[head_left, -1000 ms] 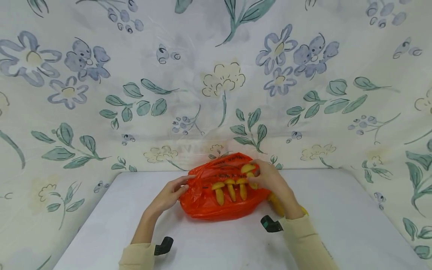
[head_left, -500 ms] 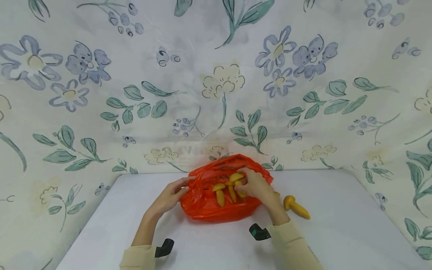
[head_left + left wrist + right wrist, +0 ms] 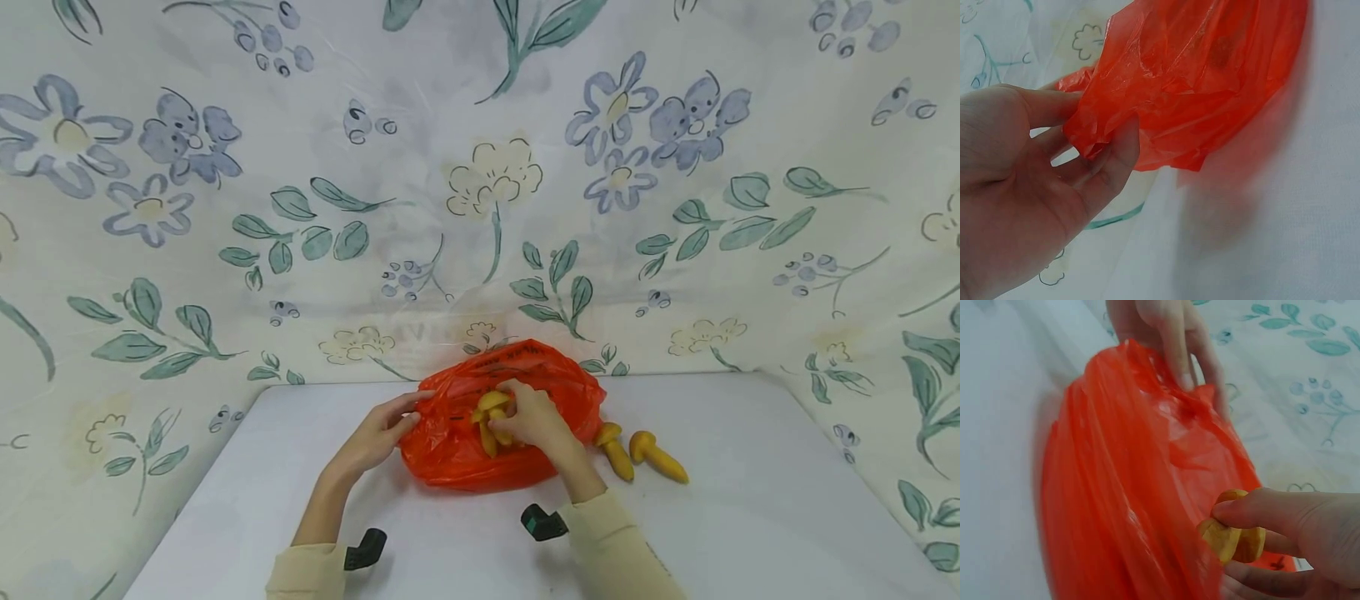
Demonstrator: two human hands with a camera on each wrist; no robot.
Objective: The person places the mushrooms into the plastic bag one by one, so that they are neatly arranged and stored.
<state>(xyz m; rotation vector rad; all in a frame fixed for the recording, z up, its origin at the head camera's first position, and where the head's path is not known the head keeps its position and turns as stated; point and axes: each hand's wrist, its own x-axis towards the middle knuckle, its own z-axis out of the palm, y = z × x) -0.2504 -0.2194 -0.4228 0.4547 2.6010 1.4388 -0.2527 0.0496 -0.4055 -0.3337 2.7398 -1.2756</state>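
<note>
A red plastic bag with dark print lies spread on the white table. My left hand pinches its left edge; in the left wrist view, the thin red film runs between thumb and fingers. My right hand holds a yellow mushroom by its stem at the bag's mouth. Another yellow mushroom is just left of those fingers. The right wrist view shows yellow mushroom pieces under the right thumb. How many the fingers hold is hidden.
Two more yellow mushrooms lie on the table right of the bag, a nearer-left mushroom and an outer mushroom. Floral cloth rises behind the table. Black wrist mounts stick out inward from both sleeves.
My right hand has moved left across the bag with its mushroom, covering the mushrooms that showed in a row. Two mushrooms on the right have come into view. The left hand has stayed put.
</note>
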